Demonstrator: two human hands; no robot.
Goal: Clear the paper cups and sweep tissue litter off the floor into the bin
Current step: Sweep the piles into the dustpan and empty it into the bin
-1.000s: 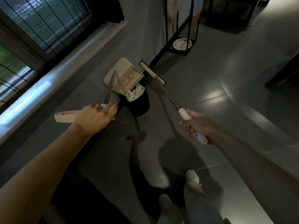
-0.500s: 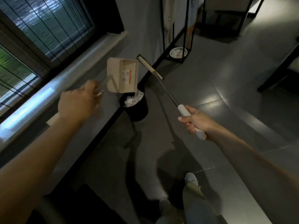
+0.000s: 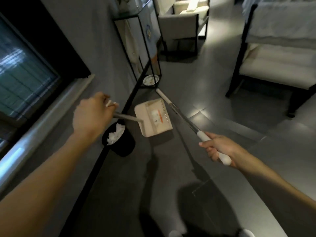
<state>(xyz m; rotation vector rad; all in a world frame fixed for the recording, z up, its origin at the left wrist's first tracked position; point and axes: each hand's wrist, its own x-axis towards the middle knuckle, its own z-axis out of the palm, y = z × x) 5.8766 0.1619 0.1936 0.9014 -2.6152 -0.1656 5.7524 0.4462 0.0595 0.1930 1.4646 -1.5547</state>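
**Holding the dustpan and broom beside the bin**

The grey metal handle of the beige dustpan (image 3: 153, 119) is gripped by the left hand (image 3: 93, 115), with the fingers curled around it. The pan is held tilted, just beside the black bin (image 3: 123, 147) and a little higher than its rim, and a shadow is seen on the grey floor (image 3: 213, 117) beneath it. White tissue litter (image 3: 116, 135) is seen inside the bin, which stands close to the wall. The white grip of the broom (image 3: 203, 138) is clasped by the right hand (image 3: 218, 148). The broom head is pointed away, near a small plate (image 3: 150, 79) at the foot of a black metal stand (image 3: 126, 17). The two hands are kept well apart.
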